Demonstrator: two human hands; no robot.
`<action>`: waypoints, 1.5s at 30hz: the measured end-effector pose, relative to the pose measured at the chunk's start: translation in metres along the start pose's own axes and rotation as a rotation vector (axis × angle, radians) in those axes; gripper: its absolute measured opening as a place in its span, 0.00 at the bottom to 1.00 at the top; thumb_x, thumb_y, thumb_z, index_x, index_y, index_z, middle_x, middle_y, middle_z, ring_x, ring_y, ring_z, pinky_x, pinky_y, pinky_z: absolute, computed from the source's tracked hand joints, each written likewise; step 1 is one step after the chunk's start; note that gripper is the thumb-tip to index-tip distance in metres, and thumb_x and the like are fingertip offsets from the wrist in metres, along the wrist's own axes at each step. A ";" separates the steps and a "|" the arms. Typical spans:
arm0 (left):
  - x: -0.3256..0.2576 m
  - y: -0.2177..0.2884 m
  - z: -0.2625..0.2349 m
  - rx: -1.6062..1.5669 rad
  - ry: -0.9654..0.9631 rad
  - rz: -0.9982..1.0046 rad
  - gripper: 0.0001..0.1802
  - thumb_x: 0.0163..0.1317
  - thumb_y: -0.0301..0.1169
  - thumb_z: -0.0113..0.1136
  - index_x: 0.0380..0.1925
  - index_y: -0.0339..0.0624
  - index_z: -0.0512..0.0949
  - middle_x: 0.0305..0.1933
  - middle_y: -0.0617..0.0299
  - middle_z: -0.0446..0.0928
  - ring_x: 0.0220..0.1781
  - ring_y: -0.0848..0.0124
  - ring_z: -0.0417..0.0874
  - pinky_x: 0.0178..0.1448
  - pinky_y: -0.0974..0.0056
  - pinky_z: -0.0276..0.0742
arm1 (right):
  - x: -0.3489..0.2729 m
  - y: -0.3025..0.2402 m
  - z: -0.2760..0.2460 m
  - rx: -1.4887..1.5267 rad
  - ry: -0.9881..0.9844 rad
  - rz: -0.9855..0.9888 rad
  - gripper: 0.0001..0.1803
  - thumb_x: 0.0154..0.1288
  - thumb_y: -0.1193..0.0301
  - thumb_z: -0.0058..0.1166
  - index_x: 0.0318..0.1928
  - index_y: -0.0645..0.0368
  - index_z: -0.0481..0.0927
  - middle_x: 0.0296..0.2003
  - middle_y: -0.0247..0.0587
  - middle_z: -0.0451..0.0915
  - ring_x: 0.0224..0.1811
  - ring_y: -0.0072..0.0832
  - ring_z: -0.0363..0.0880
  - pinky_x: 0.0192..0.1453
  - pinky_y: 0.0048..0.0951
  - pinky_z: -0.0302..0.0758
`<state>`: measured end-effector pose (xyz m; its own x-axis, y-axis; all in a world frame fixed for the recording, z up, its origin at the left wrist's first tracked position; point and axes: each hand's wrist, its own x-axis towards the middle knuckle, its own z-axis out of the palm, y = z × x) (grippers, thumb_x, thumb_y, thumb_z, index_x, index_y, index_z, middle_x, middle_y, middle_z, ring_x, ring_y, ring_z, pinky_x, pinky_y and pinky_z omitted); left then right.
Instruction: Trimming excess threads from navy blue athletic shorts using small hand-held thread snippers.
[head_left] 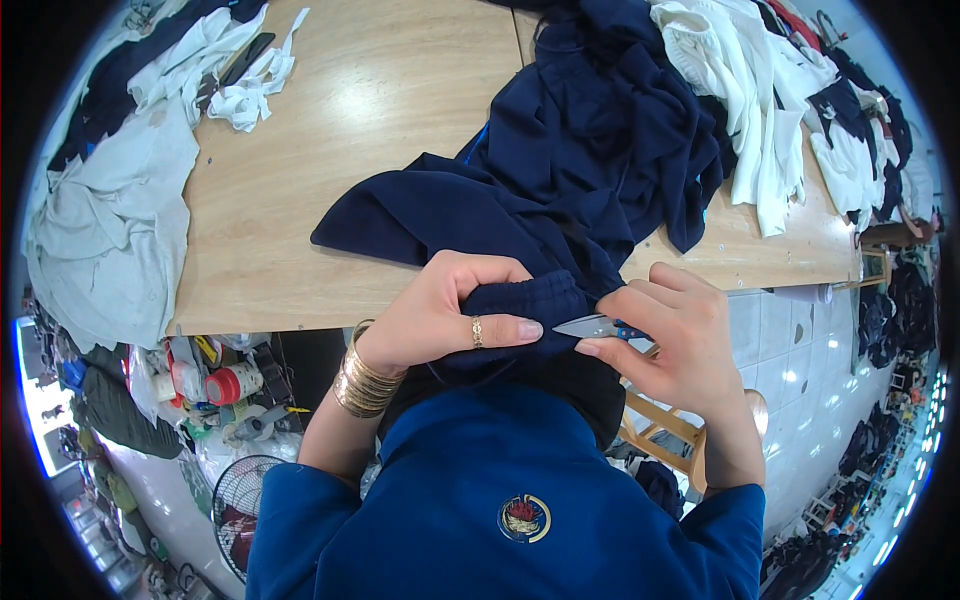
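A large navy blue garment (610, 150) lies bunched over the table and reaches down to its near edge. My left hand (445, 310) is closed on a gathered, stitched band of this garment, thumb on top. Closed around a pair of small thread snips (592, 327), my right hand (670, 335) holds their pointed metal blades toward the band, close to the left thumb tip. Whether the blades touch the cloth I cannot tell. The lower part of the snips is hidden in my right fingers.
The wooden table (270, 240) ends just beyond my body. Grey cloth (120, 220) hangs over its left side, with white scraps (245, 100) behind. White garments (755, 110) lie at right. Below stand a fan (240, 510), a red-lidded container (230, 385) and a wooden stool (665, 430).
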<state>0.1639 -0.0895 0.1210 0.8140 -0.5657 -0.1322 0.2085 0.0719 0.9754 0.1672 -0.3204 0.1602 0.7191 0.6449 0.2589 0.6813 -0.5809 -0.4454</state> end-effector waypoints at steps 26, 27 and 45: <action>0.001 -0.004 0.000 -0.013 0.046 0.013 0.10 0.50 0.29 0.66 0.31 0.35 0.78 0.25 0.71 0.75 0.27 0.85 0.68 0.32 0.77 0.64 | -0.001 -0.002 0.007 0.035 0.042 0.049 0.15 0.45 0.59 0.66 0.24 0.57 0.78 0.17 0.32 0.72 0.18 0.25 0.64 0.20 0.26 0.56; 0.000 -0.005 0.000 -0.015 0.046 0.012 0.10 0.50 0.29 0.66 0.31 0.35 0.78 0.25 0.71 0.75 0.27 0.85 0.68 0.32 0.77 0.64 | -0.002 -0.001 0.008 0.062 0.040 0.066 0.15 0.45 0.59 0.66 0.24 0.58 0.78 0.17 0.33 0.72 0.17 0.25 0.64 0.20 0.26 0.56; 0.008 0.004 0.004 0.137 0.047 0.065 0.11 0.52 0.30 0.64 0.30 0.34 0.77 0.25 0.67 0.75 0.27 0.82 0.70 0.31 0.75 0.66 | 0.000 -0.019 0.020 0.487 0.240 0.314 0.16 0.45 0.75 0.67 0.38 0.59 0.79 0.31 0.36 0.77 0.31 0.23 0.78 0.32 0.21 0.73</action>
<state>0.1692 -0.0977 0.1246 0.8485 -0.5241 -0.0731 0.0813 -0.0073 0.9967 0.1519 -0.2997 0.1517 0.9241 0.3179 0.2122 0.3326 -0.3950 -0.8564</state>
